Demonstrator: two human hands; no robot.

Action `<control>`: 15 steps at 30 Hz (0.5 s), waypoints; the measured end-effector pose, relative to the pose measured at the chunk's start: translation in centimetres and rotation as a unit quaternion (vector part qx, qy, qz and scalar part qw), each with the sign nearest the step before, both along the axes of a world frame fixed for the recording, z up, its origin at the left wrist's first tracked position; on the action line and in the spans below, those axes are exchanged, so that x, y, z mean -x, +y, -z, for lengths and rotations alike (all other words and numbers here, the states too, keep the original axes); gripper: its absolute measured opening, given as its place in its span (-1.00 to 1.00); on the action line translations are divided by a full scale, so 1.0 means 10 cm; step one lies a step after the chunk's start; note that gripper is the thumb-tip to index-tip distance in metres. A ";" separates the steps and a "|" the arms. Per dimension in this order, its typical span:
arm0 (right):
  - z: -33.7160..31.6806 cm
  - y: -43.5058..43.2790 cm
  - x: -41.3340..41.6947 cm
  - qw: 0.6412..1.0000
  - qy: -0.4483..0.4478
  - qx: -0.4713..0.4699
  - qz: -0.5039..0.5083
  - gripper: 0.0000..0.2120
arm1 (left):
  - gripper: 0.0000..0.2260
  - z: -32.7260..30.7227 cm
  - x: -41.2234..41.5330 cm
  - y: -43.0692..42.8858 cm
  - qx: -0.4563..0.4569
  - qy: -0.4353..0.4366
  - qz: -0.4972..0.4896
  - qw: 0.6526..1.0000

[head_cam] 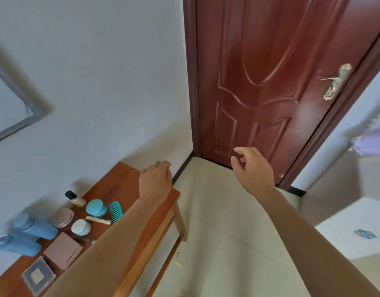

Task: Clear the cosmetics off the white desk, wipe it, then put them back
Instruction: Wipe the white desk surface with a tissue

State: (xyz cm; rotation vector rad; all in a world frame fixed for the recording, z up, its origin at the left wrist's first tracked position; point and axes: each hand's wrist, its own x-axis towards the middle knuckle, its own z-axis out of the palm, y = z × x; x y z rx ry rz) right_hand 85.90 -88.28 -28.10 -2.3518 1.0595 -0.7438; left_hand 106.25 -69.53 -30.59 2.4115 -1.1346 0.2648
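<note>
Head view, round teal jar, toothed comb, glossy wooden table.

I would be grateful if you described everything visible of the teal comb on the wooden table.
The teal comb looks like plastic, with a row of wide teeth along one side. It lies flat on the brown wooden table, just right of a round teal jar. Nothing holds it; whether it touches the jar is unclear.

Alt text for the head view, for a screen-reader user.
The left hand and right hand hover open and empty before a red-brown door. At lower left, a wooden table holds blue bottles, a teal jar and a teal comb. The white desk shows at lower right.
</note>
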 end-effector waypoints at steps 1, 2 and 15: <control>-0.08 -0.10 0.18 1.000 -0.020 0.009 0.007 -0.71 | -0.85 -0.01 0.15 -0.13 0.004 -0.005 0.010 1.000; -0.16 -0.19 0.37 0.999 -0.039 0.021 0.014 -0.72 | -0.84 -0.02 0.29 -0.25 0.004 -0.011 0.017 1.000; -1.16 -0.90 2.73 0.954 -0.249 0.085 0.146 -0.92 | -0.89 -0.06 2.09 -1.96 0.019 -0.024 0.142 0.989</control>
